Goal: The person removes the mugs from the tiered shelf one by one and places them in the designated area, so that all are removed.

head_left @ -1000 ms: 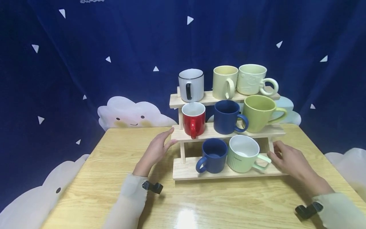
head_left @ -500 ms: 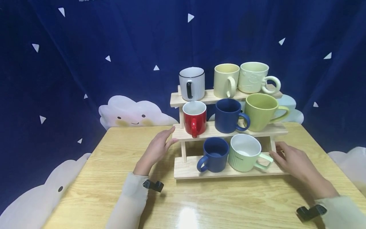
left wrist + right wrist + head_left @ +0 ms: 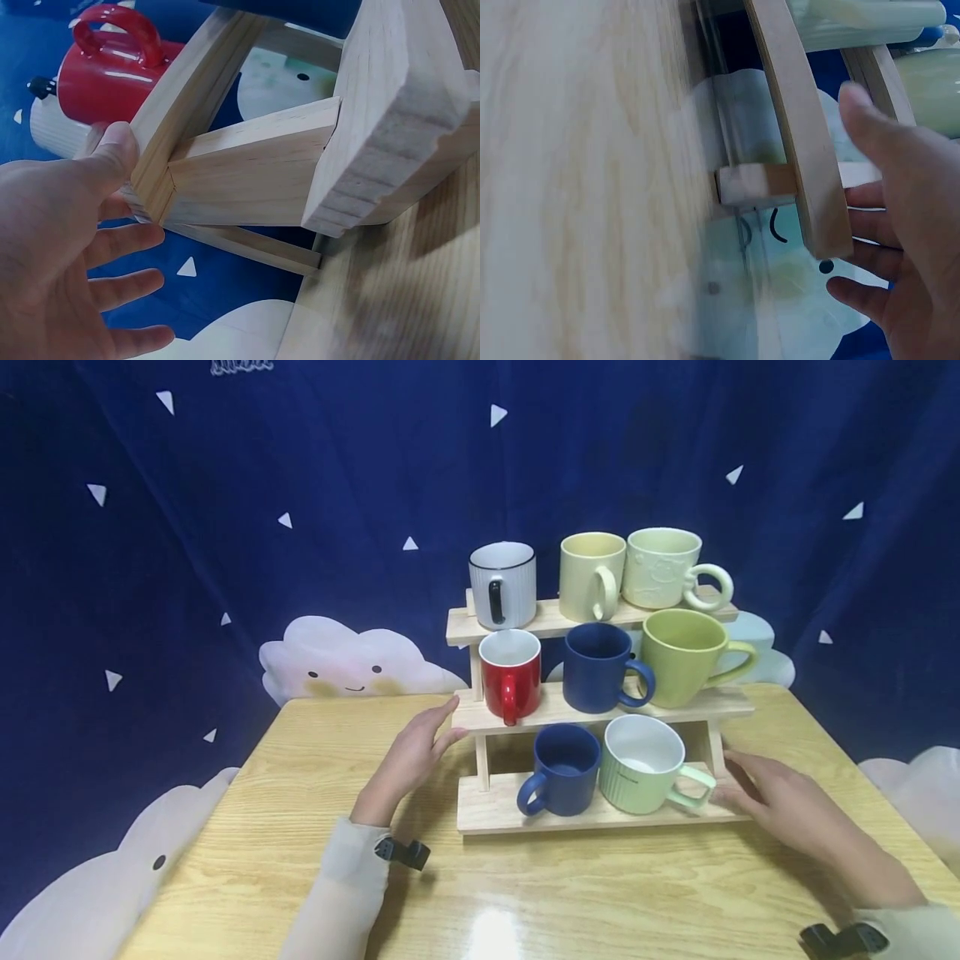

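Observation:
A three-tier wooden rack (image 3: 491, 806) bears several mugs. At its left, my left hand (image 3: 408, 752) holds the end of the middle shelf (image 3: 202, 79) between thumb and index finger; its other fingers are spread below. My right hand (image 3: 783, 802) is beside the rack's lower right end, its thumb raised apart from the fingers near the bottom board (image 3: 817, 180). Closest to that hand is a pale green mug (image 3: 637, 768), with a dark blue mug (image 3: 566, 772) to its left. On the middle shelf stand a red mug (image 3: 510, 672), another blue mug (image 3: 596, 668) and an olive-green mug (image 3: 682, 656).
The top shelf carries a white mug (image 3: 502, 585) with a black handle, a cream mug (image 3: 588, 577) and a pale embossed mug (image 3: 660, 568). The rack stands on a light wooden table (image 3: 300, 793) before a dark blue curtain (image 3: 360, 460) with white triangles and clouds.
My right hand has come away from the rack's right upright, moving down and to the right, its fingers loosening. The left hand stays at the middle shelf's end; the mugs keep their places.

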Tool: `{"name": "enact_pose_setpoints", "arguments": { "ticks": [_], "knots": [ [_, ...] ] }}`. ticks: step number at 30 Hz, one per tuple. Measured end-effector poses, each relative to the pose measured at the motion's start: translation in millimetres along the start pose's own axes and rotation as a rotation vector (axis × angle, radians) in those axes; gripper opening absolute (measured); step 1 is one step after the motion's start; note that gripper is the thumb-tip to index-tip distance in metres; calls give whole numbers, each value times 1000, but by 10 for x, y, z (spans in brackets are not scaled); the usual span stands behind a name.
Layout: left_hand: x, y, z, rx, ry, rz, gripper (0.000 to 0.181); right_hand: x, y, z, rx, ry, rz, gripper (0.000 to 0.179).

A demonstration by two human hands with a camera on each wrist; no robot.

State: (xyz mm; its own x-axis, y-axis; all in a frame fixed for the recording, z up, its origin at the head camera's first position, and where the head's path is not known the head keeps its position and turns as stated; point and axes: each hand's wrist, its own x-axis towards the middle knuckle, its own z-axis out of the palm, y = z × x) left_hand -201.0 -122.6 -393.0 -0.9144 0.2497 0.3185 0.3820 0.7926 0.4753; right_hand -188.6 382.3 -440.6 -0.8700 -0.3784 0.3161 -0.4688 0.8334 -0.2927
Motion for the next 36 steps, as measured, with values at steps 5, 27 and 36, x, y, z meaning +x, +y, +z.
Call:
{"name": "enact_pose_setpoints", "arguments": {
  "ticks": [5,27,36],
  "knots": [
    [1,-12,-1,-7,-10,-5,59,-65,30,2,16,3,-42,68],
    [54,38,-180,62,24,20,54,-170,-59,-4,-75,29,-95,80],
    [184,196,-472,109,19,74,52,-209,-38,13,-93,36,-76,75]
  ]
}}
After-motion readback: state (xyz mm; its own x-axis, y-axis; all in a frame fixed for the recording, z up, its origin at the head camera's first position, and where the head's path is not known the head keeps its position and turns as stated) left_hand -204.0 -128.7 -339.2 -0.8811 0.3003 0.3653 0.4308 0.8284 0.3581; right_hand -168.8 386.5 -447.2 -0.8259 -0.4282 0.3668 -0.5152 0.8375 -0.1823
